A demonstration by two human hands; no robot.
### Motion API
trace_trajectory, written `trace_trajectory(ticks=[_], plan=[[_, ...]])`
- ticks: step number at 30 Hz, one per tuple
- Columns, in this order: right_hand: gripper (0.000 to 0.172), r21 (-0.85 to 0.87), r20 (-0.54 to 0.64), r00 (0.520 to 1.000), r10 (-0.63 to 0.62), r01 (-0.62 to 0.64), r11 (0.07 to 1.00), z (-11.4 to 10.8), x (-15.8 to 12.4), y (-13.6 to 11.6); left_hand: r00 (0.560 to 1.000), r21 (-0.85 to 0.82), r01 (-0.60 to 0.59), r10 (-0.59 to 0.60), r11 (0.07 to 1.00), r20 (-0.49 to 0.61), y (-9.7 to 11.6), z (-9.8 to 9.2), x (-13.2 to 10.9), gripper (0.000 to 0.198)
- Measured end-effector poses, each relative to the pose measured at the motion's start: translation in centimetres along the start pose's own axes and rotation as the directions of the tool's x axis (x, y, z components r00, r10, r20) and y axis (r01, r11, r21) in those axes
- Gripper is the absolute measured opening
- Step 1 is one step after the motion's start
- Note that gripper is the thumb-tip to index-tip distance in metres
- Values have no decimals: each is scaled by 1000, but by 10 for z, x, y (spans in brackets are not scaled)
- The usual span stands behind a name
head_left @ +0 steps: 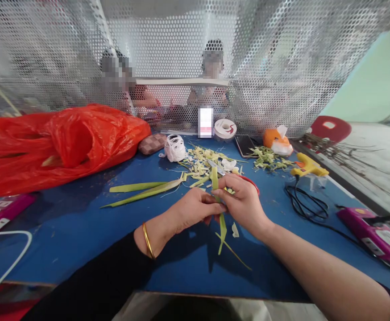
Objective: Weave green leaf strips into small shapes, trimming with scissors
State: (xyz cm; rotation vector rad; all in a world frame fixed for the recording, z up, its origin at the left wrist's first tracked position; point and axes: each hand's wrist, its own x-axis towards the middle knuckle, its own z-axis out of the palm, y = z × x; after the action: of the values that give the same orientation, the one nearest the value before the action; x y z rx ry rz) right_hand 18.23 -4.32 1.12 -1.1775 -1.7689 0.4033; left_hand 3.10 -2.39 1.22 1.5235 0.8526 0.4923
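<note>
Both hands meet over the blue table, fingers closed on a long green leaf strip [214, 176]. My left hand [195, 207], with a gold bangle at the wrist, pinches it from the left. My right hand [240, 198] grips it just above. The strip's lower end hangs below my fingers, near a thin green strand [237, 255]. Scissors with a red handle [251, 183] show behind my right hand; whether that hand touches them, I cannot tell. Cut leaf pieces [203, 160] lie heaped beyond. More long leaves [144, 189] rest to the left.
A red plastic bag [64, 142] fills the back left. Behind the cuttings are a white string ball [175, 148], a ribbon spool [225, 129] and a phone [245, 146]. To the right are a yellow glue gun [309, 166], its cable and a purple power strip [375, 236].
</note>
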Motion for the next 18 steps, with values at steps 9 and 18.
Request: trace_trajectory(ticks=[9, 18], plan=[[22, -35, -13, 991, -132, 132, 991, 5, 2, 3, 999, -55, 21, -24, 998, -48, 2, 6, 0, 27], [12, -108, -380, 918, -116, 80, 991, -23, 9, 7, 976, -577, -140, 16, 805, -216, 5, -12, 0, 20]])
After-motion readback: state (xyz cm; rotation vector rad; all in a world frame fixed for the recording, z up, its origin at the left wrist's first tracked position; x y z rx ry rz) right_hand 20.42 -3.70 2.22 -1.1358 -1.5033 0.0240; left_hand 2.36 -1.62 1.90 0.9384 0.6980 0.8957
